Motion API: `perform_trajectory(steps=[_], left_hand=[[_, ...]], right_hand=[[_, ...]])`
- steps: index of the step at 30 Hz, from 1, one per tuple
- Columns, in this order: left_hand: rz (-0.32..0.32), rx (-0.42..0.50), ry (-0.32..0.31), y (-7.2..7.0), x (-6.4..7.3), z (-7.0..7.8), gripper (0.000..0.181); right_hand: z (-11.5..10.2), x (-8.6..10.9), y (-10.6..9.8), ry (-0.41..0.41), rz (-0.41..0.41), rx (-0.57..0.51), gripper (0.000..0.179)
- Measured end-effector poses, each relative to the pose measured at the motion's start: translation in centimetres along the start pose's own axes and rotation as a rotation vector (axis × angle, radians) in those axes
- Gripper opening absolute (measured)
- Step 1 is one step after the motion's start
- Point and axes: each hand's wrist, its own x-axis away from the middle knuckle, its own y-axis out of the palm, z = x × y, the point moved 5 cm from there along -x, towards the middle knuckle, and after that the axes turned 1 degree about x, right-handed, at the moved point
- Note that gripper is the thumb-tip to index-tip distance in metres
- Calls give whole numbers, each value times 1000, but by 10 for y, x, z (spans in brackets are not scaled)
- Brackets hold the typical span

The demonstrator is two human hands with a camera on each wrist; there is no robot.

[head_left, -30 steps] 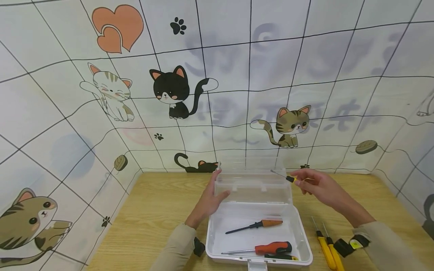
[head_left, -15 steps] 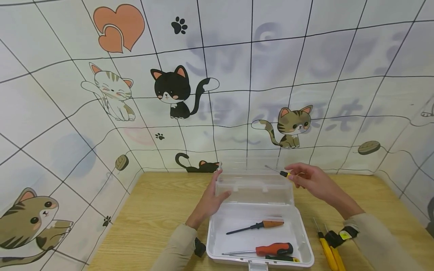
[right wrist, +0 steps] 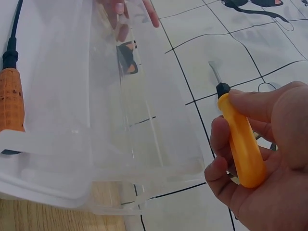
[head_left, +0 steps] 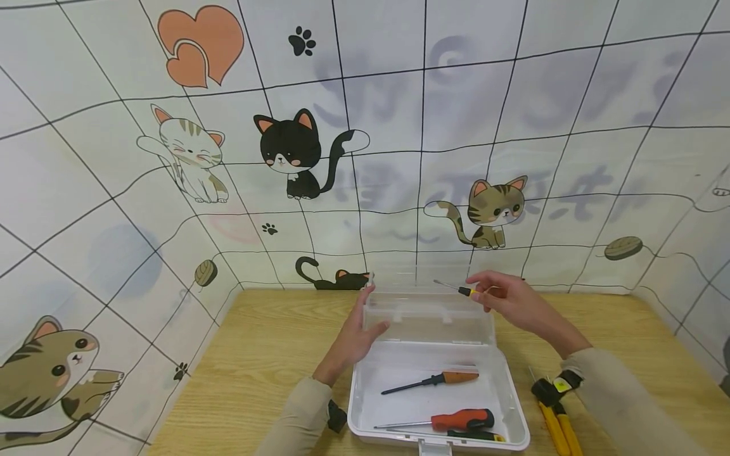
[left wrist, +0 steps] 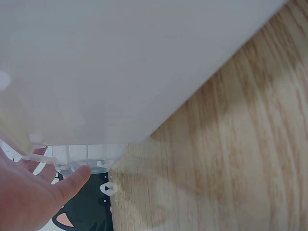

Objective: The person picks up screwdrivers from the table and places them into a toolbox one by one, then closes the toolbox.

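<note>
A white plastic toolbox [head_left: 355, 405] stands on the table with its clear lid [head_left: 430, 327] raised. My left hand [head_left: 355, 335] grips the lid's left edge, thumb on the inner side. In my right hand [head_left: 516, 305] is a small screwdriver [right wrist: 243, 142] with a yellow handle and black collar. It is held above the lid's right side, its tip pointing left. Inside the box lie a brown-handled screwdriver [head_left: 459, 377], a red-and-black screwdriver [head_left: 463, 419] and, by the front wall, a black tool with a yellow end [head_left: 479, 436], partly hidden.
Right of the box, two yellow-handled screwdrivers [head_left: 552, 427] lie side by side on the wooden table [head_left: 268, 354], partly covered by my right wrist's camera. A white cat-print sheet [head_left: 393, 126] hangs behind and at both sides. A latch [head_left: 435, 448] hangs at the box's front.
My right hand has moved left with the yellow screwdriver, from beyond the lid's right edge to over its right part. The left hand and the lid stay in place.
</note>
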Motion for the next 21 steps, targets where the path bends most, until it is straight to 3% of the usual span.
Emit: perform_trajectory(steps=[9,11,15,18,21], left_hand=[[2,0,-5,0,0,-1,76],[-5,8,-4,-2,3,10,75],[-6,15,-4,-3,3,11,76],[3,5,1,0,0,-1,77],[4,-3,-1,0,0,-1,77]], right_hand=[[-5,-14,6,-46,-18,62,32],[-6,-16,7,-53,-25,70,32],[-7,-21,11,-68,-45,69,30],[-7,-24,14,-80,-54,66,29],[-8,-27,16,-84,-58,67,28]])
